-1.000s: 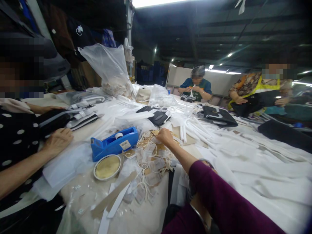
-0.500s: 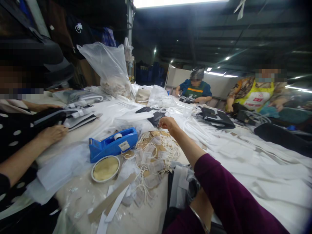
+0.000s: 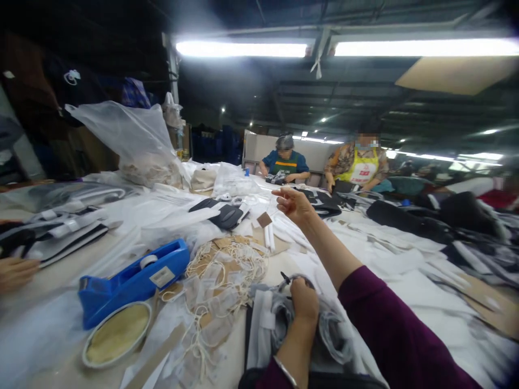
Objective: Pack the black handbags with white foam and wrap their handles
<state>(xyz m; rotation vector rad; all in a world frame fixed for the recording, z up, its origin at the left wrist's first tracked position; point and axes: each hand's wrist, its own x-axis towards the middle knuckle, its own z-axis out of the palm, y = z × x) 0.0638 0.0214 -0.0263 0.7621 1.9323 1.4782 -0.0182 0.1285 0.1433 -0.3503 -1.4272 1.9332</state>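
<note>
My left hand (image 3: 305, 301), a bangle at its wrist, is closed over a dark bag (image 3: 312, 380) with grey and white wrapped loops. A small black pointed piece (image 3: 285, 278) pokes out beside its fingers; what they grip is hidden. Held out over the table, my right hand (image 3: 292, 204) has curled fingers and one pointing left. Whatever is in its pinch is too small to make out. A brown square tag (image 3: 265, 220) shows just below it. Left of the bag lies a heap of hang tags (image 3: 223, 275) with white strings and clear sleeves.
A blue tape dispenser (image 3: 135, 281) and a round tin of yellowish paste (image 3: 117, 335) stand at the left. White sheets (image 3: 405, 281) cover the right side. A large plastic bag (image 3: 130, 140) stands behind. Co-workers sit across the table; another person's hand (image 3: 18, 274) is at the left edge.
The view has swung right and up. My right hand has moved from over the tag heap to its right. My left hand, hidden behind the right arm before, now shows on the bag.
</note>
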